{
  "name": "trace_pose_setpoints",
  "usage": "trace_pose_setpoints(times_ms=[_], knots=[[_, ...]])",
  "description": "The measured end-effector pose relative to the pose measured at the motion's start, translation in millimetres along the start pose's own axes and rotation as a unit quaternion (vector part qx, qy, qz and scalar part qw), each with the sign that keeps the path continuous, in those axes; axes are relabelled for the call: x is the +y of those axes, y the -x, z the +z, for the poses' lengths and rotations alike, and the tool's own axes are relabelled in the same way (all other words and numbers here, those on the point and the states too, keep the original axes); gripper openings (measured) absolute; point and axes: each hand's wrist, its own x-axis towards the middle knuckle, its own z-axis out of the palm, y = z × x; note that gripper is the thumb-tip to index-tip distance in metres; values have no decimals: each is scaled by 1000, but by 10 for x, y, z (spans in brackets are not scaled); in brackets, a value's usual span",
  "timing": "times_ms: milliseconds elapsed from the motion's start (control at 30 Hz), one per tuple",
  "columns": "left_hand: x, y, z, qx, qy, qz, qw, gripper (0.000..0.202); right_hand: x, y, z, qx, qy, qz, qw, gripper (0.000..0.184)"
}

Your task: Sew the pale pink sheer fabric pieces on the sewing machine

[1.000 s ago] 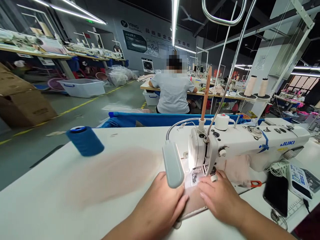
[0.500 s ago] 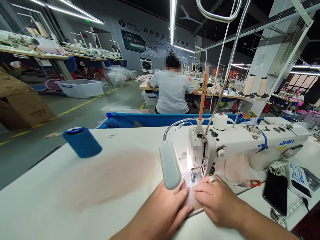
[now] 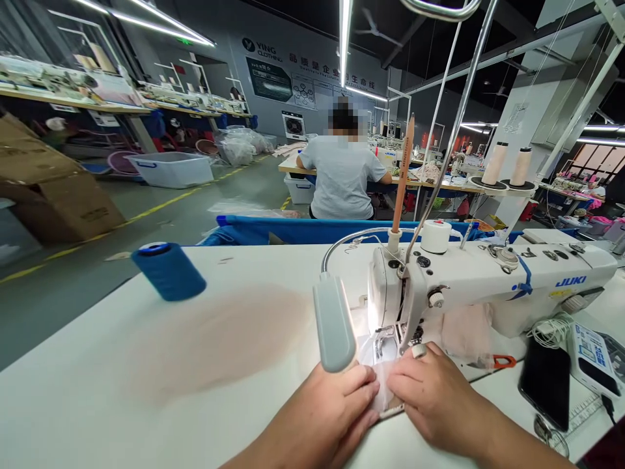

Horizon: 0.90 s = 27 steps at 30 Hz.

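Observation:
A small piece of sheer pale fabric (image 3: 383, 376) lies below the presser foot area of a white JUKI sewing machine (image 3: 488, 273). My left hand (image 3: 336, 398) has its fingers curled together on the fabric's left edge. From the other side, my right hand (image 3: 433, 398) pinches the fabric close to the machine head; a light ring-like band (image 3: 418, 351) is on one finger. A grey-green lamp head (image 3: 334, 322) hangs just above my left hand and covers part of it. The fingertips of both hands are partly hidden.
A blue thread cone (image 3: 170, 273) leans at the table's far left. Right of the needle are pale fabric (image 3: 466, 329), an orange-handled tool (image 3: 504, 361), a black phone (image 3: 545, 384) and a white device (image 3: 593, 358). A wooden pencil (image 3: 404, 176) stands upright on the machine. Ahead, a person (image 3: 342, 176) sits facing away.
My left fingers have gone from stretched flat to curled in on the fabric. My right hand keeps nearly the same hold. The whole view has shifted slightly.

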Motion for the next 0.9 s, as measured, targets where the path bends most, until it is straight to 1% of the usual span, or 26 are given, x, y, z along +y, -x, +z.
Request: trace_pose_setpoints(times_ms=[133,333,467,633,700,767,900], knots=[[-23,-5,34,35,-8,-2,999,22,7,-10,12,-6,-9,12,1000,20],[16,77,133,14,-3,5,1000,15,15,-17,15,8,-21,18,1000,22],[15,72,165,34,-4,14,999,19,38,-40,56,11,-15,26,999,18],[-4,-33,101,61,-47,12,997,28,68,-62,82,49,-27,32,998,29],[15,-62,53,59,-55,19,997,31,64,-57,71,60,-34,30,997,33],[35,-65,28,53,-54,30,997,32,50,-46,57,55,-40,16,998,30],[18,-15,98,85,-37,43,995,32,23,-30,56,26,-40,1,999,18]])
